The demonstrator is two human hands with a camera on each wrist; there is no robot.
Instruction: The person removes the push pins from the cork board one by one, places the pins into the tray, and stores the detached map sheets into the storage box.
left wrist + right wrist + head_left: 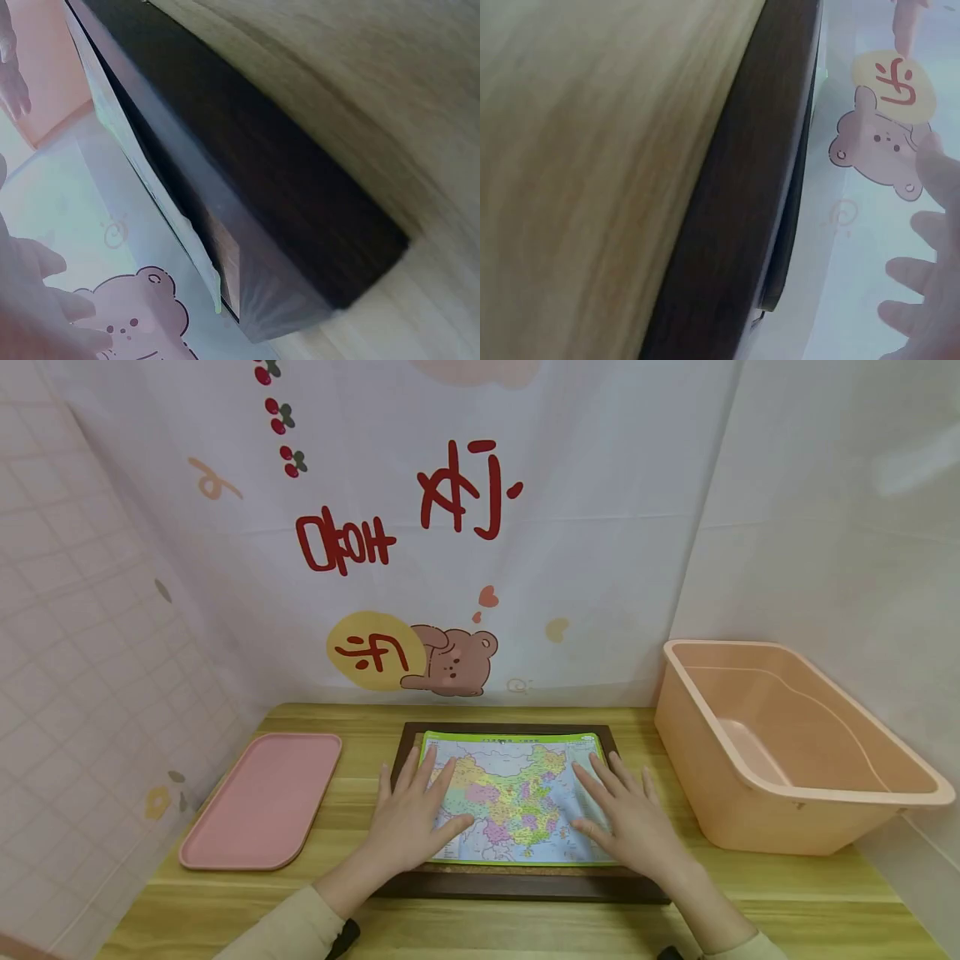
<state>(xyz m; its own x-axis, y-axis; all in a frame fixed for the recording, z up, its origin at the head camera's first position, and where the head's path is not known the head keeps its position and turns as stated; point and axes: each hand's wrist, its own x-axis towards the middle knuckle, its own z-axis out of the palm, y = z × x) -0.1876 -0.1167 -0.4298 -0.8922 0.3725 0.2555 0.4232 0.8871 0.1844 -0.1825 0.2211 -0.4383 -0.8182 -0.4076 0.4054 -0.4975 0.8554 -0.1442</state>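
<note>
A colourful map sheet with a green border lies on a dark brown frame at the middle of the table. Over its left side my left hand is spread, fingers straight and pointing away from me. My right hand is spread the same way across the right side. Neither hand grips anything. In the left wrist view, the frame's edge runs diagonally, with the sheet's rim beside it and my left fingers at the left. The right wrist view has the frame's dark side and my right fingers at the right.
A pink tray lies on the wooden table to the left. At the right stands a deep peach-coloured tub. Behind the table hangs a white cloth printed with a bear and red characters.
</note>
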